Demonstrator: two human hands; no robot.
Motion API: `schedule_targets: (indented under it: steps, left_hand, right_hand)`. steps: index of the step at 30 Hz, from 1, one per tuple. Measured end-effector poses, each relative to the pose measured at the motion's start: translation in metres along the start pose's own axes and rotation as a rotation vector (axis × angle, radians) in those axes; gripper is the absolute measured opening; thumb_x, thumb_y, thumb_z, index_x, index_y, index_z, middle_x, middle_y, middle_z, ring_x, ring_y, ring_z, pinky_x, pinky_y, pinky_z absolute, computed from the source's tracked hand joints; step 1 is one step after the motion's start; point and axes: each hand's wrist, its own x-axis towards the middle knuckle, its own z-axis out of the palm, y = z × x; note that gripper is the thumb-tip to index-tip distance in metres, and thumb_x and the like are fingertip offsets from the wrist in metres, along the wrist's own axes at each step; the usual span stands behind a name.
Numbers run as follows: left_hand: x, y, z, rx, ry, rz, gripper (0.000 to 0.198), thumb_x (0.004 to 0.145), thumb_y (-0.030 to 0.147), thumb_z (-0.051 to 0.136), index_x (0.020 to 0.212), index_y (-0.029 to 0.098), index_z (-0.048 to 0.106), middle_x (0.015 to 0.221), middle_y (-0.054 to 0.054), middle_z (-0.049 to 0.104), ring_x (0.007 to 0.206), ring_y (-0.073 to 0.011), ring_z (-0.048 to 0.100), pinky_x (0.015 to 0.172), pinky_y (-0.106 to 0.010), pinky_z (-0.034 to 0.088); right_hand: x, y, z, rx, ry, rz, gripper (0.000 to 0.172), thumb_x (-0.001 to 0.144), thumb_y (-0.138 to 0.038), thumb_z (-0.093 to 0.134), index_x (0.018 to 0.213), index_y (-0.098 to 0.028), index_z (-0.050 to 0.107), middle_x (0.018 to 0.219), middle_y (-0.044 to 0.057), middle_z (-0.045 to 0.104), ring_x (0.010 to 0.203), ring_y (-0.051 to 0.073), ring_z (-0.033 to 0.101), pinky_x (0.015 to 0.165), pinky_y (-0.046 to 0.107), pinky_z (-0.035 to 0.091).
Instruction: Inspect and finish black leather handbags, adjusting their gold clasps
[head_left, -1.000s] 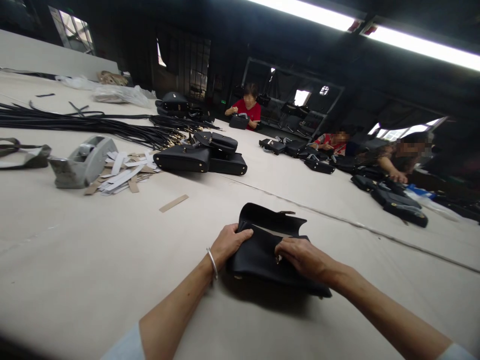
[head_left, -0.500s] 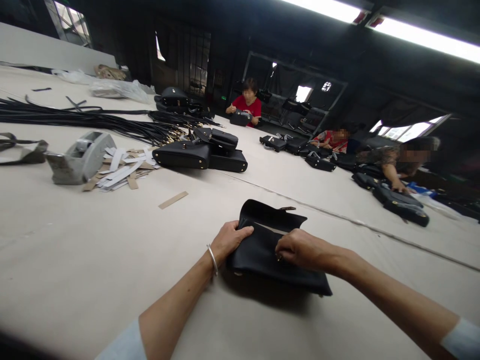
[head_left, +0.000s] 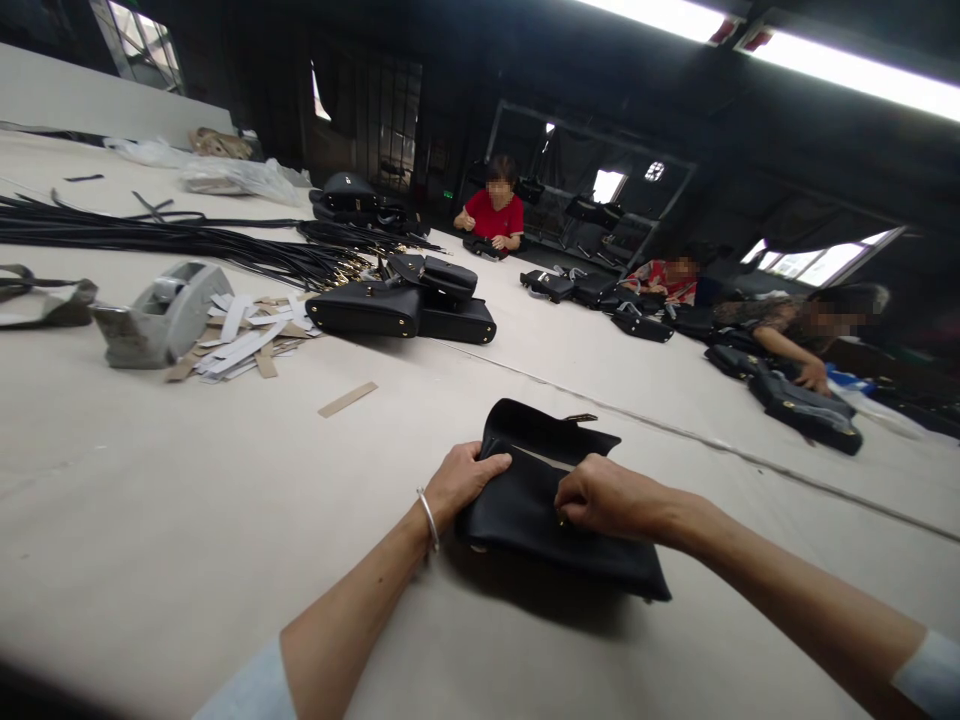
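A black handbag (head_left: 517, 510) is tilted up off the pale table, its flap (head_left: 536, 428) folded back and a metal piece (head_left: 581, 418) showing on the flap's edge. My left hand (head_left: 469, 480) grips the bag's left side, thumb over the front panel and fingers hidden behind it. Against the front panel, my right hand (head_left: 600, 495) is closed in a pinch. A bit of gold-coloured metal fitting (head_left: 561, 519) peeks out under its fingertips; most of it is covered.
Left of the bag stand a grey tape dispenser (head_left: 161, 315), a heap of paper strips (head_left: 247, 335) and one loose strip (head_left: 348, 399). Beyond lie black bags (head_left: 367, 308) and long black straps (head_left: 187, 235). Co-workers (head_left: 495, 215) handle more bags (head_left: 806, 405) across the table.
My hands and the bag stay nearly in place, with only a slight shift in view. Across the table, the red-shirted co-worker's bag is lower, and another co-worker's hand has moved on a bag.
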Motion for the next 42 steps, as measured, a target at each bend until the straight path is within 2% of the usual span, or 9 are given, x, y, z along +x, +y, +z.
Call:
schedule_targets:
  steps: [5,11,14,17,21,26,31,37,42]
  left_hand:
    - [0.001,-0.002,0.0,-0.011,-0.008,0.004,0.042,0.074,0.051,0.072,0.092,0.013,0.069,0.082,-0.008,0.072,0.072,-0.0228,0.066,0.059,-0.028,0.049]
    - [0.002,-0.003,0.0,-0.009,-0.004,0.01,0.042,0.074,0.051,0.072,0.091,0.013,0.069,0.083,-0.008,0.072,0.074,-0.0233,0.066,0.06,-0.028,0.049]
    - [0.002,-0.002,0.0,0.001,-0.009,0.011,0.042,0.074,0.052,0.072,0.09,0.014,0.069,0.081,-0.008,0.072,0.072,-0.0222,0.065,0.059,-0.028,0.048]
    - [0.0,-0.001,0.001,0.01,-0.025,0.014,0.04,0.074,0.051,0.072,0.09,0.014,0.069,0.08,-0.007,0.072,0.07,-0.021,0.065,0.059,-0.027,0.048]
    - [-0.002,0.0,0.004,0.026,-0.04,0.008,0.039,0.075,0.049,0.071,0.092,0.014,0.07,0.081,-0.007,0.072,0.071,-0.0211,0.065,0.058,-0.027,0.048]
    - [-0.001,-0.001,0.005,0.039,-0.045,-0.005,0.038,0.073,0.048,0.073,0.091,0.015,0.071,0.079,-0.007,0.072,0.069,-0.0211,0.064,0.057,-0.027,0.047]
    - [0.0,-0.002,0.005,0.02,-0.054,-0.015,0.035,0.072,0.045,0.073,0.089,0.015,0.07,0.078,-0.006,0.071,0.069,-0.021,0.064,0.057,-0.027,0.046]
    - [-0.001,-0.002,0.006,-0.022,-0.066,-0.005,0.031,0.072,0.042,0.072,0.087,0.015,0.069,0.078,-0.006,0.071,0.068,-0.0203,0.064,0.057,-0.026,0.046]
    - [0.0,-0.003,0.008,-0.038,-0.05,0.048,0.026,0.067,0.036,0.071,0.08,0.013,0.069,0.074,-0.006,0.07,0.066,-0.0204,0.062,0.056,-0.027,0.046]
  right_hand:
    - [-0.001,0.009,0.001,0.208,-0.05,0.131,0.03,0.07,-0.014,0.052,0.086,-0.023,0.075,0.067,-0.001,0.072,0.059,0.015,0.066,0.055,0.024,0.051]
    - [-0.005,0.02,0.003,0.455,-0.097,0.188,0.021,0.078,-0.029,0.061,0.092,-0.022,0.076,0.08,0.002,0.075,0.069,0.016,0.069,0.062,0.023,0.058]
    - [-0.003,0.024,0.002,0.564,-0.13,0.224,0.021,0.072,-0.036,0.071,0.084,-0.019,0.075,0.077,0.003,0.074,0.067,0.014,0.067,0.06,0.022,0.057]
    - [0.001,0.029,0.002,0.672,-0.206,0.272,0.032,0.062,-0.042,0.081,0.08,-0.017,0.072,0.075,0.003,0.073,0.063,0.013,0.067,0.057,0.022,0.057]
    - [0.003,0.032,0.004,0.758,-0.288,0.293,0.043,0.051,-0.041,0.089,0.079,-0.016,0.068,0.072,0.001,0.071,0.062,0.013,0.066,0.056,0.022,0.058]
    - [0.006,0.032,0.011,0.789,-0.311,0.325,0.048,0.045,-0.04,0.092,0.072,-0.015,0.061,0.065,-0.001,0.069,0.053,0.012,0.063,0.047,0.02,0.056]
    - [0.009,0.036,0.019,0.809,-0.304,0.345,0.05,0.044,-0.038,0.092,0.073,-0.015,0.06,0.063,0.0,0.069,0.049,0.012,0.063,0.043,0.019,0.054]
    - [0.006,0.036,0.029,0.824,-0.23,0.363,0.049,0.042,-0.035,0.091,0.072,-0.016,0.057,0.059,-0.001,0.068,0.048,0.012,0.061,0.041,0.019,0.053]
    - [0.006,0.033,0.039,0.781,-0.141,0.391,0.033,0.046,-0.025,0.082,0.064,-0.017,0.055,0.054,-0.001,0.065,0.043,0.011,0.058,0.037,0.017,0.046]
